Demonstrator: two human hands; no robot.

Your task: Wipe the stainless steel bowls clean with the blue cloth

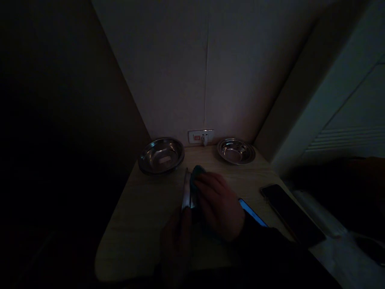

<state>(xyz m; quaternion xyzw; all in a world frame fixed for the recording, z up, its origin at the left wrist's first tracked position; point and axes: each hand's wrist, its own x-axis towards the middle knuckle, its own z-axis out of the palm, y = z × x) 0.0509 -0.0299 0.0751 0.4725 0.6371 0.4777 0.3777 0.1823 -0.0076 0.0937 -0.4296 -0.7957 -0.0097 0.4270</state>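
My left hand (177, 235) grips a shiny steel bowl (187, 192) by its lower edge, thumb and fingers pinched on the rim. The bowl is turned on its side, so it shows nearly edge-on. My right hand (221, 200) presses a teal cloth (197, 171) against the bowl's right face, with fingers closed over it. The light is dim, and the right hand hides much of the cloth and part of the bowl.
Steel bowls (162, 157) are stacked at the table's back left, and more steel dishes (236, 151) at the back right. A lit phone (252, 212) lies partly under my right forearm; a dark phone (291, 214) lies farther right. A wall socket (201, 137) with a plug is behind the wooden table (129, 241).
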